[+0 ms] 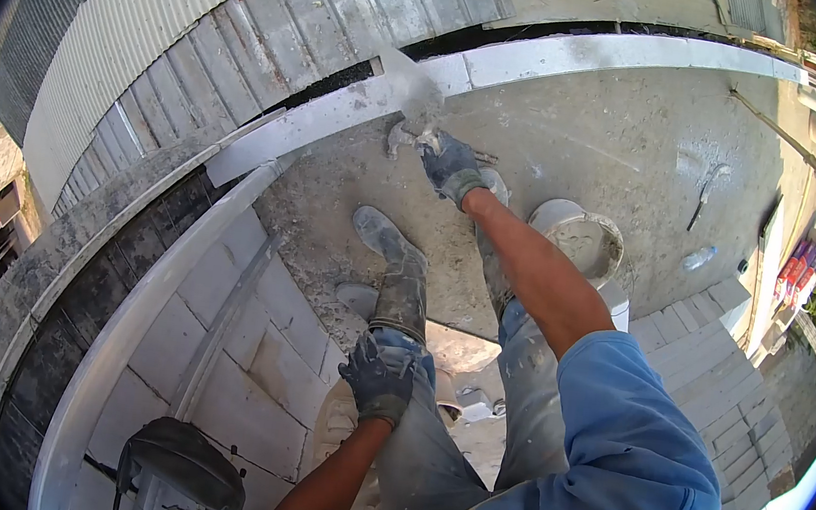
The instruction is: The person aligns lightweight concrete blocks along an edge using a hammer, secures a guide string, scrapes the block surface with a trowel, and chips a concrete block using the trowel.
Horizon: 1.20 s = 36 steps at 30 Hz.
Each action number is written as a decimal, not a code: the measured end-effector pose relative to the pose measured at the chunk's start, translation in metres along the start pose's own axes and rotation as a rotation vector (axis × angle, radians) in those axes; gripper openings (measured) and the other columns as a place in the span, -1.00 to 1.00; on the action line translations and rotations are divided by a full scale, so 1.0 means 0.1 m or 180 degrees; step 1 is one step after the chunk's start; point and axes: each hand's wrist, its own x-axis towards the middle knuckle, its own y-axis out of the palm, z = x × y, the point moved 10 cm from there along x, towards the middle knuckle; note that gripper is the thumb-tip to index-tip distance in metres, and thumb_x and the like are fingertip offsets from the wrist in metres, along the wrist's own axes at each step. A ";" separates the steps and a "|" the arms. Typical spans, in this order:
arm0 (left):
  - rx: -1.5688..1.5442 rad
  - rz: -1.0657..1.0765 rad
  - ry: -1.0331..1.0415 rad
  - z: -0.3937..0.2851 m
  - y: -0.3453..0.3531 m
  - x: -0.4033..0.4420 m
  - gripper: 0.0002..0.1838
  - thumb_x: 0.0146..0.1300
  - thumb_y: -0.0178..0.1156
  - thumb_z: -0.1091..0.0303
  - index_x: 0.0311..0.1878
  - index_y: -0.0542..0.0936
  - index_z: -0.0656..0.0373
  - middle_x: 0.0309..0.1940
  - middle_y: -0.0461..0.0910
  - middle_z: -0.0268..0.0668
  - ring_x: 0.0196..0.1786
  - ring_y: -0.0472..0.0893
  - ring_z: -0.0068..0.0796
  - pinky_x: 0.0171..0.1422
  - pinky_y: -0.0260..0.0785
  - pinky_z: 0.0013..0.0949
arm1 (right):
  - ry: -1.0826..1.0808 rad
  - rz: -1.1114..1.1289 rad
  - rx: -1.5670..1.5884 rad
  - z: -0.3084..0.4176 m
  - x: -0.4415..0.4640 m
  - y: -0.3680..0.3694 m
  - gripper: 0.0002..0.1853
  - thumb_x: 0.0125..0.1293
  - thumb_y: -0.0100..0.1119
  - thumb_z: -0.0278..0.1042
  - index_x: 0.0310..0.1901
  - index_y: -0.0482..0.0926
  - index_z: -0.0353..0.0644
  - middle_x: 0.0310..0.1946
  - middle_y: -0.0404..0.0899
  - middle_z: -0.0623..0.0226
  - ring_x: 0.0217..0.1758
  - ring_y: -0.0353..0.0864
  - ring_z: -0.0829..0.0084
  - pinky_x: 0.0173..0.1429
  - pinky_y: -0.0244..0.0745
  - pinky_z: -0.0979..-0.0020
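My right hand (453, 168), in a dusty dark glove, is closed around the handle of a trowel (415, 90). Its wide blade, smeared grey, reaches over the top of a low white block wall (343, 117). Just past the knuckles lies a hammer (399, 139) on the floor, its handle partly hidden by the hand. My left hand (379, 381), also gloved, rests on my left thigh with fingers apart and nothing in it. Right of my forearm stands a white bucket (554, 211) holding grey mortar.
Corrugated metal sheets (240, 55) lie beyond the wall. A second long-handled tool (706, 196) and a plastic bottle (698, 258) are on the concrete floor (624, 129) at right. Stacked blocks (708, 360) stand at lower right, and a black bag (182, 471) at lower left.
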 end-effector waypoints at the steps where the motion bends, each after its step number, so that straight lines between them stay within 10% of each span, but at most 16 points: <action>1: -0.0007 -0.0004 -0.0013 -0.02 -0.01 -0.01 0.04 0.21 0.16 -0.33 0.55 0.14 0.25 0.54 0.15 0.00 0.55 0.14 0.04 0.59 -0.26 0.31 | -0.0012 0.0008 0.0005 0.09 -0.04 -0.08 -0.68 0.42 0.13 -0.11 -0.15 0.56 -0.27 -0.47 0.63 0.06 -0.56 0.66 0.17 -0.39 0.60 0.16; 4: -0.0076 -0.0038 -0.0013 -0.03 0.00 -0.01 0.05 0.21 0.17 -0.33 0.55 0.14 0.25 0.52 0.16 0.03 0.55 0.14 0.06 0.59 -0.25 0.28 | 0.2245 -0.0055 0.2391 -0.24 -0.41 -0.06 -0.78 0.43 0.13 -0.21 -0.18 0.54 -0.22 -0.59 0.52 0.12 -0.70 0.55 0.36 -0.50 0.52 0.19; 8: -0.0141 -0.0060 0.0044 -0.03 0.08 -0.05 0.05 0.21 0.18 -0.32 0.55 0.13 0.26 0.48 0.19 0.06 0.53 0.16 0.09 0.60 -0.23 0.25 | 0.1050 0.0762 0.1052 -0.08 -0.49 0.29 -0.69 0.37 0.16 -0.10 -0.16 0.57 -0.23 -0.42 0.67 -0.01 -0.49 0.70 0.11 -0.38 0.59 0.18; 11: -0.0112 -0.0078 0.0079 -0.07 0.19 -0.06 0.04 0.22 0.18 -0.31 0.55 0.13 0.26 0.47 0.21 0.07 0.52 0.17 0.10 0.60 -0.25 0.24 | 0.2586 0.0332 0.2603 -0.27 -0.61 0.24 -0.67 0.34 0.18 -0.06 -0.16 0.58 -0.21 -0.30 0.68 -0.08 -0.20 0.71 -0.06 -0.09 0.60 0.11; 15: -0.0138 -0.0076 0.0081 -0.07 0.23 -0.10 0.05 0.21 0.18 -0.31 0.55 0.12 0.25 0.47 0.21 0.06 0.52 0.17 0.08 0.60 -0.27 0.23 | 0.0638 0.1159 0.0736 0.22 -0.47 0.27 -0.71 0.39 0.16 -0.15 -0.13 0.57 -0.24 -0.37 0.67 -0.08 -0.37 0.72 0.00 -0.28 0.61 0.15; 19: 0.0062 -0.0041 0.0048 -0.12 0.23 -0.11 0.02 0.25 0.16 -0.30 0.56 0.11 0.25 0.47 0.23 0.00 0.54 0.16 -0.01 0.57 -0.16 0.28 | 0.2730 -0.0150 0.2552 -0.12 -0.65 0.17 -0.69 0.38 0.19 -0.10 -0.21 0.52 -0.23 -0.55 0.59 0.04 -0.61 0.62 0.14 -0.48 0.53 0.13; 22: -0.0206 0.0100 0.0042 -0.19 0.23 -0.07 0.04 0.23 0.18 -0.30 0.56 0.12 0.25 0.46 0.24 0.00 0.54 0.15 0.00 0.57 -0.17 0.27 | 0.0534 0.0477 0.0707 0.31 -0.35 0.13 -0.59 0.40 0.13 0.03 -0.20 0.54 -0.25 -0.42 0.65 -0.05 -0.41 0.69 0.00 -0.25 0.59 0.15; 28: 0.0241 0.0133 0.0006 -0.21 0.17 -0.05 0.05 0.18 0.21 -0.30 0.55 0.14 0.24 0.50 0.20 0.00 0.54 0.18 0.00 0.60 -0.18 0.21 | 0.2099 0.2049 0.2582 -0.30 -0.23 -0.18 -0.63 0.47 0.10 0.03 -0.26 0.53 -0.15 -0.62 0.52 0.26 -0.62 0.59 0.36 -0.59 0.47 0.26; 36: 0.0251 -0.0003 0.0166 -0.32 -0.07 -0.03 0.02 0.20 0.25 -0.23 0.53 0.15 0.28 0.48 0.23 0.02 0.52 0.22 0.01 0.55 -0.02 0.18 | 0.2797 0.0295 0.3454 -2.34 0.51 -2.07 -0.51 0.46 0.07 0.22 -0.24 0.53 -0.13 -0.58 0.48 0.35 -0.65 0.47 0.41 -0.52 0.51 0.27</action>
